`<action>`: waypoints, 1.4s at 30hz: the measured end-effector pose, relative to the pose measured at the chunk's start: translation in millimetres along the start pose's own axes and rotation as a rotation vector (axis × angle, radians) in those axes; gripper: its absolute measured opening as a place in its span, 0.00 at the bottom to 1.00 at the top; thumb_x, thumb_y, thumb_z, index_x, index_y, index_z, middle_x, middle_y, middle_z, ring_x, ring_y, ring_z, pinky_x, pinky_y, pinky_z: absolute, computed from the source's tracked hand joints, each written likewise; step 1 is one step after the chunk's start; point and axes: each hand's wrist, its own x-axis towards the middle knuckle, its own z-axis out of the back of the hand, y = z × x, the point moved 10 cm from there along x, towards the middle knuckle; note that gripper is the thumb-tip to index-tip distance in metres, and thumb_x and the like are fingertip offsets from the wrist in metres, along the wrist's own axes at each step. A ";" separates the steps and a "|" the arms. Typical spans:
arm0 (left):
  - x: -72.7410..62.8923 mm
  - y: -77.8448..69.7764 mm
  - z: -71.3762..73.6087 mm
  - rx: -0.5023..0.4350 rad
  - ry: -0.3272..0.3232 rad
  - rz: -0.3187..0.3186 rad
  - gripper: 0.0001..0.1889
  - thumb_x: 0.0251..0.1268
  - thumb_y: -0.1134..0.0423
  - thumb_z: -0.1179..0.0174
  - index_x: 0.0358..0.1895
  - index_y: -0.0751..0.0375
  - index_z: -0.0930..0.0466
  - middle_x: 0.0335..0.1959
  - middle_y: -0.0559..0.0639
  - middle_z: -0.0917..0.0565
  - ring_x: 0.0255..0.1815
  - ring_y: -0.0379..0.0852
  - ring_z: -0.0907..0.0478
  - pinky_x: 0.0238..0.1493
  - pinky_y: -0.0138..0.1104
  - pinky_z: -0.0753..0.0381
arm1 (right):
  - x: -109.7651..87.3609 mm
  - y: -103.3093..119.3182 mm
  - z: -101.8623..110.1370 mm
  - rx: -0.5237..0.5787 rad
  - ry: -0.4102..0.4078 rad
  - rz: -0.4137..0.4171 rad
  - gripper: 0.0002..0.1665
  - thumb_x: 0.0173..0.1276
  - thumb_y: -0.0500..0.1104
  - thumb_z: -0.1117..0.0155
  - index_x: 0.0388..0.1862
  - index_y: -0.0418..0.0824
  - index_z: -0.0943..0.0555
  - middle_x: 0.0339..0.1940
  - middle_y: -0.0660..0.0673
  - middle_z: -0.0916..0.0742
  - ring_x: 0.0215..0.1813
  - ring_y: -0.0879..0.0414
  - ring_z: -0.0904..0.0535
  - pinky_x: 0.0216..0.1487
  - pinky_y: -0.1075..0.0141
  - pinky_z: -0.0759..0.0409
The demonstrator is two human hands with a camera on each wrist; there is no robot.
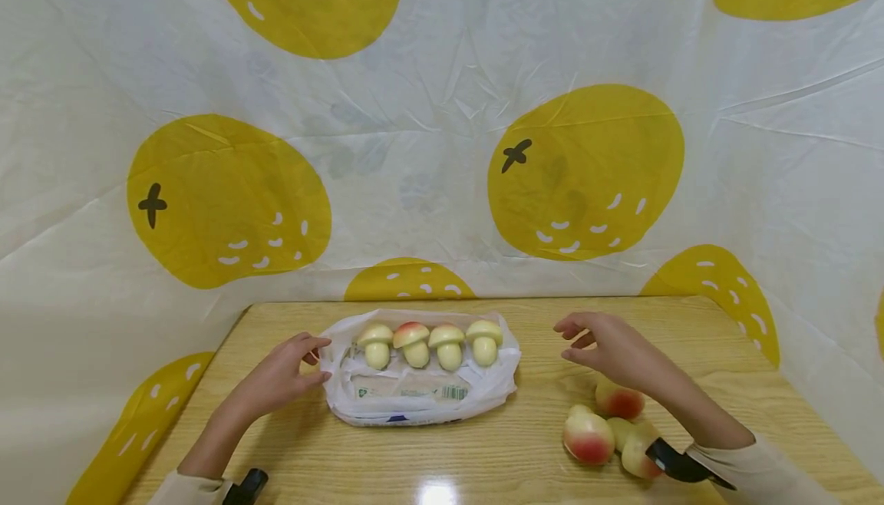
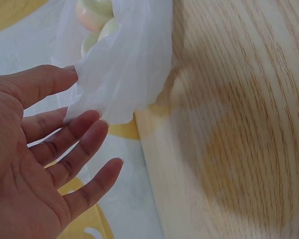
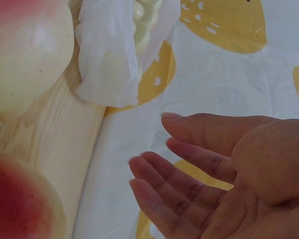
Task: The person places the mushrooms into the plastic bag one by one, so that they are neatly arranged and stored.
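Note:
A white plastic bag (image 1: 507, 371) lies on the table with its mouth spread wide. Inside, along the far side, stands a row of pale yellow toy mushrooms (image 1: 450, 354), one with a red-tinted cap. My left hand (image 1: 279, 374) is at the bag's left end, thumb and fingertips right at the plastic with a gap between them. Its other fingers are spread loosely in the left wrist view. My right hand (image 1: 608, 344) hovers to the right of the bag, holding nothing, its fingers loosely bent. Below it lie several more rounded, red-blushed toy mushrooms (image 1: 588, 437).
The wooden table (image 1: 387, 467) ends at a back edge in front of a hanging white cloth (image 1: 414, 206) printed with yellow fruit. Printed card or label with a barcode (image 1: 454, 392) shows inside the bag's near side. A dark strap (image 1: 680, 463) crosses the right wrist.

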 end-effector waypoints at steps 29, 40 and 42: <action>1.8 -0.2 -0.1 -0.005 -0.005 0.004 0.26 0.62 0.63 0.28 0.61 0.71 0.21 0.43 0.48 0.20 0.45 0.48 0.20 0.46 0.43 0.17 | -38.1 -41.9 8.9 -0.080 0.067 -0.054 0.24 0.59 0.39 0.23 0.53 0.34 0.17 0.48 0.40 0.12 0.47 0.42 0.14 0.46 0.49 0.15; 1.4 0.2 -0.6 0.004 -0.001 0.017 0.26 0.62 0.62 0.28 0.62 0.71 0.21 0.43 0.47 0.21 0.45 0.49 0.20 0.46 0.44 0.17 | -40.4 -60.1 4.7 -0.096 0.096 -0.118 0.24 0.58 0.37 0.23 0.54 0.34 0.17 0.49 0.38 0.12 0.47 0.43 0.16 0.47 0.47 0.16; 1.2 0.8 -0.4 0.000 0.000 0.023 0.26 0.62 0.62 0.28 0.62 0.70 0.21 0.43 0.47 0.21 0.45 0.49 0.20 0.46 0.44 0.17 | -40.5 -61.9 4.2 -0.095 0.096 -0.117 0.24 0.58 0.38 0.23 0.53 0.34 0.17 0.48 0.38 0.12 0.46 0.44 0.15 0.46 0.48 0.16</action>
